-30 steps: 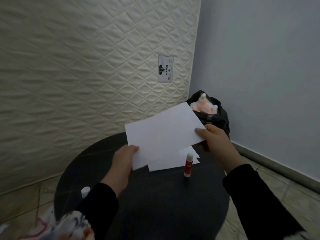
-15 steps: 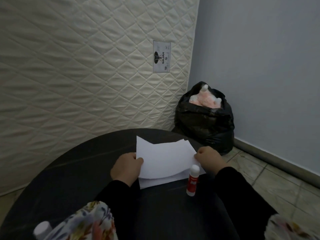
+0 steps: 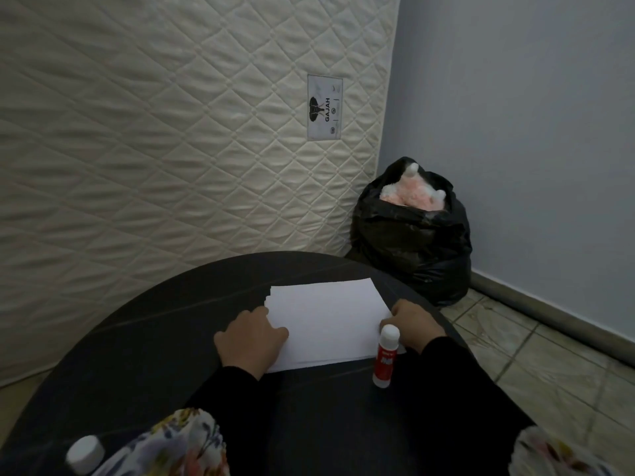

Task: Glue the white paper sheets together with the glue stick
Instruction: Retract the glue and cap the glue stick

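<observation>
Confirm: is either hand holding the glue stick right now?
No. The glue stick stands capped on the table, while the left hand and right hand rest on the paper sheets.

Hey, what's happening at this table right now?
A person in black sleeves is squaring up a small stack of white paper sheets lying flat on a dark round table. The left hand presses on the stack's left edge and the right hand rests at its right edge. A capped red and white glue stick stands upright beside the right hand, not held. No gluing is under way at this moment.
</observation>
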